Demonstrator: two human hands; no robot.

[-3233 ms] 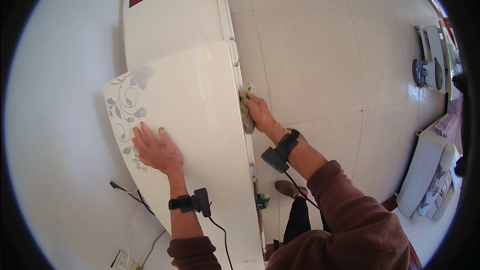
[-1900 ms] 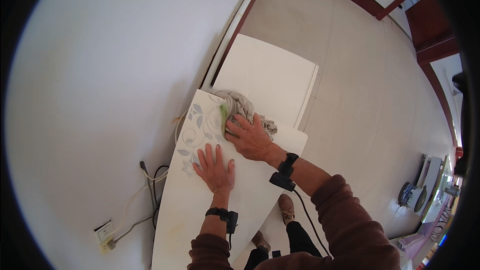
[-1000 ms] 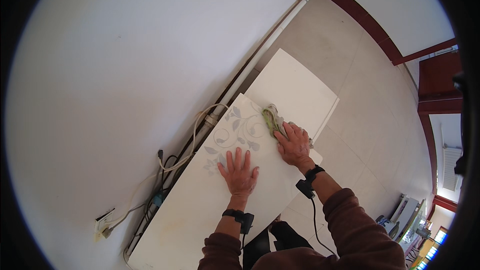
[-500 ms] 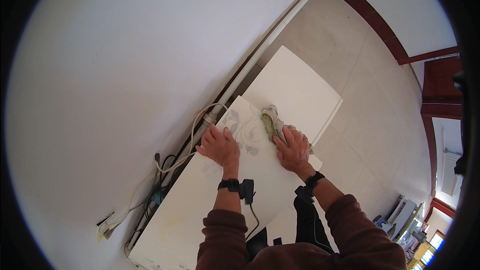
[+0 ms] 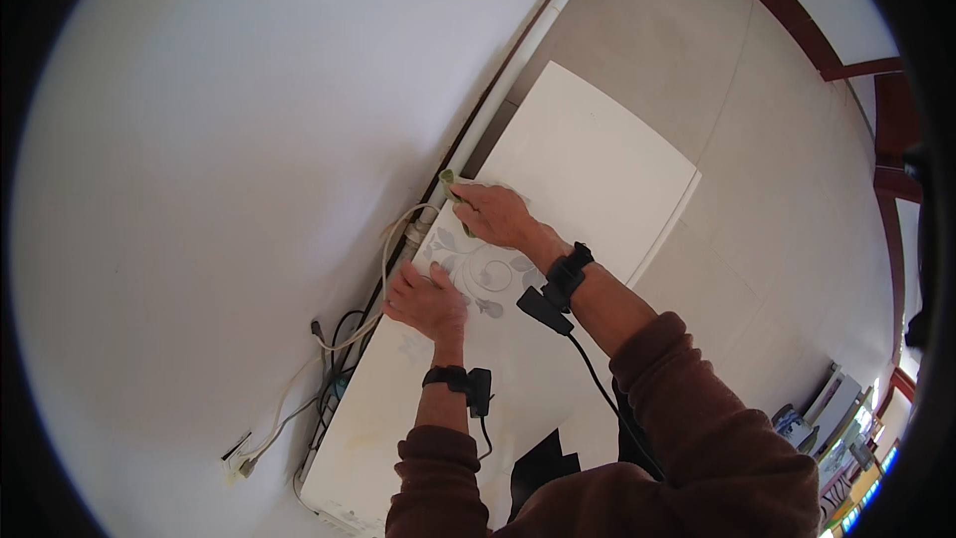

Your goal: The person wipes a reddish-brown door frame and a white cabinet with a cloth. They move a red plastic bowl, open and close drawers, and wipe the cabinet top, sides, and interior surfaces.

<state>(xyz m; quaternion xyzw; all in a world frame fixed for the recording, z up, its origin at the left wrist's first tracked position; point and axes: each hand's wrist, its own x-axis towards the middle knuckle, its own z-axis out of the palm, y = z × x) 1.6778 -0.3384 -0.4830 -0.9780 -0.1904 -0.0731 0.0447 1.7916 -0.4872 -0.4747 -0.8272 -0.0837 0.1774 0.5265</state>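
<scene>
A white tabletop (image 5: 398, 408) with a grey flower-and-vine pattern (image 5: 488, 274) stretches along the wall in front of me. At the far wall-side corner of the patterned surface, my right hand (image 5: 495, 216) presses down on a crumpled grey-green cloth (image 5: 448, 179). Most of the cloth is hidden under that hand. My left hand (image 5: 428, 307) rests flat at the table's wall-side edge with its fingers apart, beside a pale cable, holding nothing. Dark straps with small black devices sit on both wrists.
A plain white surface (image 5: 607, 149) adjoins beyond the patterned one. Along the wall (image 5: 229, 139) runs a white pipe (image 5: 518, 70). Pale and black cables (image 5: 334, 359) hang between table and wall, near a plug (image 5: 246, 463). Tiled floor (image 5: 767, 219) lies to the right.
My right hand has swept the cloth from the right side of the patterned surface leftward to the wall-side corner. My left hand stays at the wall-side edge. The view has shifted slightly.
</scene>
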